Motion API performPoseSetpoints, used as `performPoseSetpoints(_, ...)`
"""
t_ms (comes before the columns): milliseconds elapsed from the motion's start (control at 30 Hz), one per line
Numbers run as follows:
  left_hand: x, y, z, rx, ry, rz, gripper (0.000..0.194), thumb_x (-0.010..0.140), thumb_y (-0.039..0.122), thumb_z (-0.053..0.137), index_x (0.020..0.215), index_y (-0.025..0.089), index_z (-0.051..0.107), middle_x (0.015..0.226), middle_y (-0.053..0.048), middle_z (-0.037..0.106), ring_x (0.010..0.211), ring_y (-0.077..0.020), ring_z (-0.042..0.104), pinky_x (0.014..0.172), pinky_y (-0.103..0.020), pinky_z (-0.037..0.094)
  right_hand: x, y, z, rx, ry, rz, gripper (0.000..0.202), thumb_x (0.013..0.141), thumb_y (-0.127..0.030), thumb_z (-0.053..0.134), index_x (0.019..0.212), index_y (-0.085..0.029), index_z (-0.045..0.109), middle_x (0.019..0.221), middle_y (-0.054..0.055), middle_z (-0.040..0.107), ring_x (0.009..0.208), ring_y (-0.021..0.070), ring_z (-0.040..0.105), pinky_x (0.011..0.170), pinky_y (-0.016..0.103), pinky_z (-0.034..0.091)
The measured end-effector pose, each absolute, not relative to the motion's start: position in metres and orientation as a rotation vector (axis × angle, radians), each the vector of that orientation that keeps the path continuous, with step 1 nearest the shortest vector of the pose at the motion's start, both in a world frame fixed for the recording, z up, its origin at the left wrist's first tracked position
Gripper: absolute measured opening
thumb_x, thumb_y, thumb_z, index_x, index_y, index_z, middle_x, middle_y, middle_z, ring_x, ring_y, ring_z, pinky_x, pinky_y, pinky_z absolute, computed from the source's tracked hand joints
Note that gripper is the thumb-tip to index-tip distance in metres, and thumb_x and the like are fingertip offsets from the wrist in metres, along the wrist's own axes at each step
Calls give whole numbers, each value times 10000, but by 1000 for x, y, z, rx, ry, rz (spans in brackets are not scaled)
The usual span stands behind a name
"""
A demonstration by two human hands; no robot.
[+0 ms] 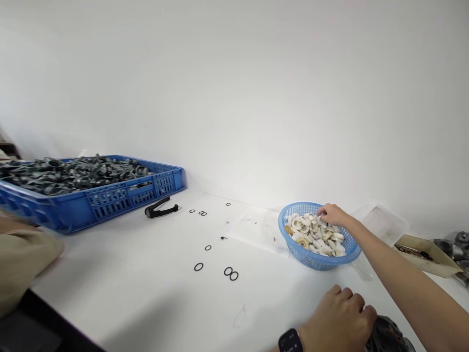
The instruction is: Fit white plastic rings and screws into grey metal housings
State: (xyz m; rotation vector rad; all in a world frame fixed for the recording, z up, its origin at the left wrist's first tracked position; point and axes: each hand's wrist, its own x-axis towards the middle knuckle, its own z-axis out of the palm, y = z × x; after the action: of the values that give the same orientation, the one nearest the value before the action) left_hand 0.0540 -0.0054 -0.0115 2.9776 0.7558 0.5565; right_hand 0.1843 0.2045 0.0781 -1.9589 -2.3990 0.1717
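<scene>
**Over a Light-Blue Basket, a Right Hand Among White Pieces**

At the far rim of the basket, the person's right hand dips in from the right, its fingers bent and close together, tips down against the white pieces; whether they pinch one cannot be told. Below, near the bottom edge, the left hand is loosely curled against a dark part, its fingertips hidden, so a firm grip cannot be confirmed. A square-faced watch circles that wrist.

The basket is round and perforated, and its heap is of hard-looking rings and curved bits, mostly white, some yellowed. Thin black rings lie scattered on the smooth white table, near a black strap with a rounded head. To the left, a slatted blue crate brims with glossy, dark curved parts. A beige sleeve shows at the left edge.
</scene>
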Motion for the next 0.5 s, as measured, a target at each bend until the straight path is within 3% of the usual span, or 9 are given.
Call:
performPoseSetpoints(233,52,-5,-7,3026,714,553,697,782,816,664,958,141,677,855,-74,729,756,-225,682,677,-333,425,197,193,104,-2061,-2398,45,260,1007,-355,635,1202,-184,661,1263,87,654,1080,237,656,928,445,564)
performPoseSetpoints(500,56,-2,-12,2985,735,561,638,768,780,699,959,173,664,868,-79,738,746,-244,688,664,-343,429,169,165,80,-2117,-2373,72,241,1009,-355,634,1177,-185,666,1213,81,672,1023,215,670,896,423,575)
